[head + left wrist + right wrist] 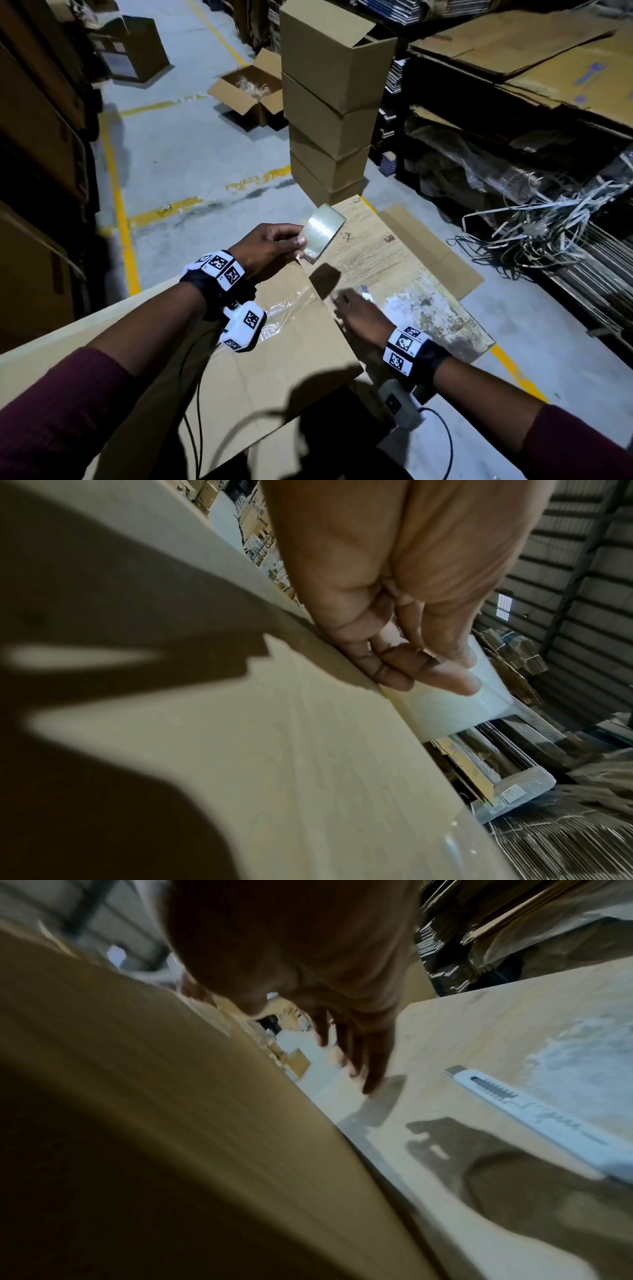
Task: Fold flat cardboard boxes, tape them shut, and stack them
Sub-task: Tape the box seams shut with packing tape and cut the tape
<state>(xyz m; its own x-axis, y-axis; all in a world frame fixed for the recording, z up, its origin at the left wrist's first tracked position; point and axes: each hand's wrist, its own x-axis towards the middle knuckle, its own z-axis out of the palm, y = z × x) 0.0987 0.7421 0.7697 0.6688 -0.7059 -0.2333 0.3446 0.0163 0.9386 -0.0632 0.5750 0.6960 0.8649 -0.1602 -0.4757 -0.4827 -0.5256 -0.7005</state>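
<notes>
A folded cardboard box point(274, 353) stands in front of me, with a strip of clear tape point(291, 305) across its top. My left hand point(297, 242) holds a roll of clear tape point(323, 236) above the box's far edge; in the left wrist view its fingers point(441, 674) curl round the roll point(445, 712). My right hand point(342, 298) is blurred, fingers straight, at the box's right edge and holds nothing. A white utility knife point(534, 1112) lies on the wooden table point(479, 1031) just right of that hand point(359, 1066). A stack of folded boxes point(329, 120) rises beyond the table.
An open box point(246, 92) with plastic scraps sits on the floor at the back. Racks of flat cardboard point(531, 61) and tangled strapping point(534, 226) fill the right side. Yellow floor lines point(120, 212) mark the aisle on the left.
</notes>
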